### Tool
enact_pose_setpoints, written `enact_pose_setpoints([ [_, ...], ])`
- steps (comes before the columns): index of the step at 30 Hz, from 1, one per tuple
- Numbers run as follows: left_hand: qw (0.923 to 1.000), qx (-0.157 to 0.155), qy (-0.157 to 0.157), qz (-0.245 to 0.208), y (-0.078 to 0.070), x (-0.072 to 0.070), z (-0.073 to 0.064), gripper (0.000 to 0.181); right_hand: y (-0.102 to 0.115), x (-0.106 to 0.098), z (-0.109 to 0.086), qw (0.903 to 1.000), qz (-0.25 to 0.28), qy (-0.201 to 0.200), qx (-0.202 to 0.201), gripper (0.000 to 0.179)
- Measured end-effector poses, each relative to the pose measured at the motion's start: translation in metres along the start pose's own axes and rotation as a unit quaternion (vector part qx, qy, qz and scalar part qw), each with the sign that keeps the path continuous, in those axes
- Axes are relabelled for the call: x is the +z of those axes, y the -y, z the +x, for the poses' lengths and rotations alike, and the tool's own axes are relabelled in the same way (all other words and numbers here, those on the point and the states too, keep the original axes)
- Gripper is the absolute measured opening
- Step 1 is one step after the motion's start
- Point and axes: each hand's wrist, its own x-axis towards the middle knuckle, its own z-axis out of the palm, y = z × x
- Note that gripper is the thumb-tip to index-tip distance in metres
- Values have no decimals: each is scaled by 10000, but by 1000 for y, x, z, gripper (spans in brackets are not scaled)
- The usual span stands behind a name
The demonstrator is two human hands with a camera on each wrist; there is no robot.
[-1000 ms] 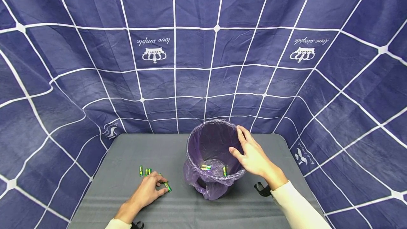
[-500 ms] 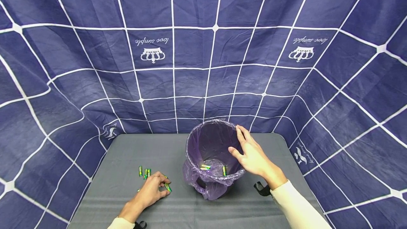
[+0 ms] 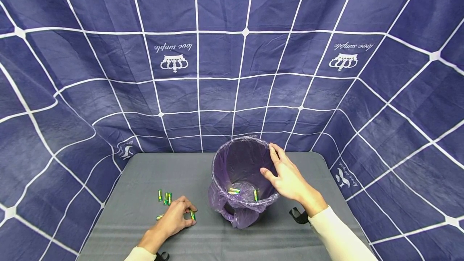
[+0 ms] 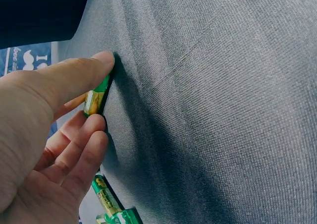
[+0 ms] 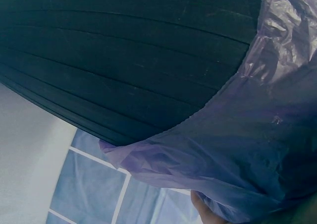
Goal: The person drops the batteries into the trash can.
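Observation:
In the head view, my left hand [image 3: 174,217] is low over the table and pinches a green and yellow battery [image 3: 192,214] between thumb and fingers. The left wrist view shows that battery [image 4: 94,101] by the thumb tip, partly hidden by the thumb. Several similar batteries [image 3: 168,199] lie behind the hand, and another battery [image 3: 160,216] beside it. My right hand [image 3: 290,180] rests on the right rim of a dark trash bin [image 3: 214,168], fingers fairly straight, thumb over the opening. A purple bag [image 3: 241,214] lines the bin. Batteries [image 3: 234,191] lie at its bottom.
A grey cloth covers the table [image 3: 174,168]. Blue fabric with white lines [image 3: 217,59] hangs behind and at both sides. In the right wrist view, the ribbed bin wall [image 5: 124,60] and bag edge fill most of the frame.
My left hand has shifted slightly right with its fingertips on the battery. The battery behind the wrist is now uncovered. My right hand and the bin have stayed in place.

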Motion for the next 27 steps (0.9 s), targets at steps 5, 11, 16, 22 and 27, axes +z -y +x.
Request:
enact_pose_setpoints([
  [5, 9996, -173, 203, 75, -5, -3, 0, 35, -1, 0, 0, 10000, 23, -9, -3, 90],
  [11, 9991, -280, 314, 75, -5, -3, 0, 38, -1, 1, -1, 10000, 14, -27, -29, 90],
  [16, 9989, -307, 345, 63, -5, -3, 0, 43, -1, 1, -1, 10000, 27, -26, -23, 90],
  [22, 9993, -223, 197, 216, -6, -3, 1, 46, 0, 0, 0, 10000, 22, -38, -13, 90],
  [27, 9989, -323, 343, 82, -5, -4, 0, 44, 1, 0, -1, 10000, 33, -59, -26, 90],
])
